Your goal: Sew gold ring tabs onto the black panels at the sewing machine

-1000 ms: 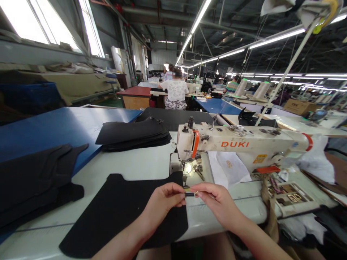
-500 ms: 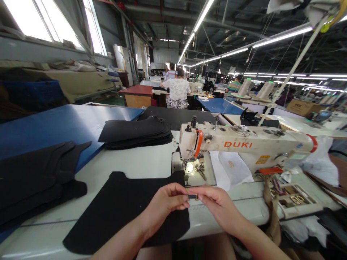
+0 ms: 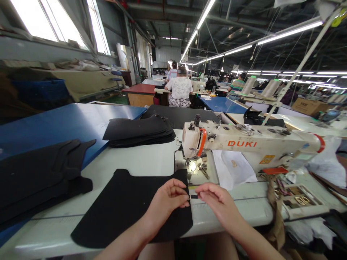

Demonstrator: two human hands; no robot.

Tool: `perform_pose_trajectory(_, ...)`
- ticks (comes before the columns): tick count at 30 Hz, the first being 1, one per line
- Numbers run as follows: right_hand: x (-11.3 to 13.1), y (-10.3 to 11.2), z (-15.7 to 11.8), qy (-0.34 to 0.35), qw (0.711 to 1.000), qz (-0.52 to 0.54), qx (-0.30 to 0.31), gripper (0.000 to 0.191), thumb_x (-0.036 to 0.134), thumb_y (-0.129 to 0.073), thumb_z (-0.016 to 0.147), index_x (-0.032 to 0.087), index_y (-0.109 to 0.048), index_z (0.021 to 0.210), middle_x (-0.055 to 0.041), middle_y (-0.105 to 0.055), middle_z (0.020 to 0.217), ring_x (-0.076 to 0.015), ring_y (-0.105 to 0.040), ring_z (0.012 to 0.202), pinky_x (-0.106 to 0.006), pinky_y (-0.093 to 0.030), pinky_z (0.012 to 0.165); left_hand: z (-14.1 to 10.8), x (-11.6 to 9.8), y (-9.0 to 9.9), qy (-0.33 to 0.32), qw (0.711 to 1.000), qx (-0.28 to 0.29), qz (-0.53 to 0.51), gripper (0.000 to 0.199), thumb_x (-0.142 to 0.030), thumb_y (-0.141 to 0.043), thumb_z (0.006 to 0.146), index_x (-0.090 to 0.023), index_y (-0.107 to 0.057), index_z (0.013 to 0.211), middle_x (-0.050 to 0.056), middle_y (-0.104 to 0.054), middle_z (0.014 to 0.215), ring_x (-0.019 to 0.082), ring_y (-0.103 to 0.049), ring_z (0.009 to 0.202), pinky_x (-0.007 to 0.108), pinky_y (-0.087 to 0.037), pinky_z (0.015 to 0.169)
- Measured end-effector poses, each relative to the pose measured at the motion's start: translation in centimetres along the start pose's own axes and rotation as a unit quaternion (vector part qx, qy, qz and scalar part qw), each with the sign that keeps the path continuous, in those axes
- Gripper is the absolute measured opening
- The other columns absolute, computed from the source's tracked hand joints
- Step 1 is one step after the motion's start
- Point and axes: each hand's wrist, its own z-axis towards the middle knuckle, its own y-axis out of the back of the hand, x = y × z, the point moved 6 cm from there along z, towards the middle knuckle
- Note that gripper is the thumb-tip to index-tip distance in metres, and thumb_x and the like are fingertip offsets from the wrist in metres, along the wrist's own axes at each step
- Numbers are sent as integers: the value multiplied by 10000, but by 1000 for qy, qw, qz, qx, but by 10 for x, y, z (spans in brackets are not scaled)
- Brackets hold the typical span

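Observation:
Both my hands are over the front of the sewing machine bed, fingertips close together. My left hand (image 3: 170, 198) is pinched at the left end of a small dark rod (image 3: 194, 196), where a thin pale bit shows. My right hand (image 3: 217, 202) pinches the rod's right end; its exact kind is too small to tell. Beneath my left hand and forearm lies a flat black cut panel (image 3: 121, 206) with a notched top edge. Just beyond my fingers stands the white sewing machine (image 3: 244, 142), its needle area lit.
Stacks of black panels lie behind (image 3: 141, 131) and at the left (image 3: 40, 177). A white cloth (image 3: 234, 169) sits under the machine arm. At the right is a tray (image 3: 306, 202) with metal rings. Thread cones (image 3: 248, 86) and a seated person (image 3: 179, 88) are farther back.
My hands have drawn slightly apart around the rod. Its copper-coloured right end no longer shows, and a pale tip appears at the left. The whole view has shifted a little.

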Motion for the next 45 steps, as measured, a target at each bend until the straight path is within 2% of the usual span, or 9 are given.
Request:
perform_pose_trajectory(7,-15,-18,0,-50,990,132,-4,277,406,-755,624,167,-647,715,-9,-644,640,-155,-616,625,-273,-489,621,-11,-5,5,-22,999,-32,23,318,-343,-779,600,-160,-589,778,-6,-657,645,132,-623,607,237,-460,608)
perform_pose_trajectory(10,-21,-22,2,-69,983,171,-9,320,436,-776,604,163,-654,717,-8,-644,621,-146,-615,599,-277,-499,616,-13,2,7,19,999,-24,-21,308,-387,-748,656,-149,-635,814,22,-684,723,132,-637,650,235,-474,659)
perform_pose_trajectory(13,-25,-24,2,-67,979,189,-26,337,447,-786,589,162,-649,704,-12,-650,625,-138,-605,579,-274,-498,600,-12,13,3,69,996,11,-53,323,-329,-785,622,-136,-666,852,47,-701,744,128,-636,677,219,-472,681)
perform_pose_trajectory(17,-29,-26,5,-70,979,188,-29,338,441,-788,585,158,-641,699,-11,-644,614,-141,-608,575,-277,-496,599,-8,15,-1,86,995,19,-52,299,-285,-831,562,-135,-656,753,34,-687,698,115,-616,641,208,-465,659)
perform_pose_trajectory(23,-18,-27,1,-37,991,127,-16,209,351,-698,690,165,-614,735,-17,-655,668,-152,-619,645,-275,-489,644,-6,3,-3,91,995,23,23,203,-255,-769,591,-138,-619,662,21,-664,655,120,-600,642,224,-466,665)
perform_pose_trajectory(28,-1,-26,-9,39,997,-59,-44,196,228,-670,707,184,-609,889,-26,-652,834,-169,-603,793,-295,-473,765,-2,-7,7,-6,982,-33,187,64,-179,-644,594,-161,-587,571,-34,-596,547,109,-522,538,202,-373,526)
perform_pose_trajectory(32,2,-26,-12,61,994,-82,-25,71,208,-632,742,193,-618,809,-18,-647,807,-165,-606,778,-279,-475,747,-5,-8,12,-33,966,-53,252,64,-196,-642,601,-174,-591,569,-43,-591,538,124,-536,531,210,-368,515)
perform_pose_trajectory(37,5,-18,-12,86,994,-61,-28,107,224,-560,805,200,-645,746,-27,-666,792,-160,-611,768,-266,-468,724,-9,-12,6,-2,983,-36,183,99,-220,-680,586,-178,-591,572,-24,-649,585,150,-611,618,229,-442,619)
perform_pose_trajectory(45,-5,-19,-6,26,994,96,-40,183,379,-670,721,203,-639,683,-32,-680,708,-178,-631,663,-298,-505,654,-15,-15,-1,35,996,-8,84,175,-242,-746,562,-168,-591,597,8,-691,633,158,-646,679,235,-468,667)
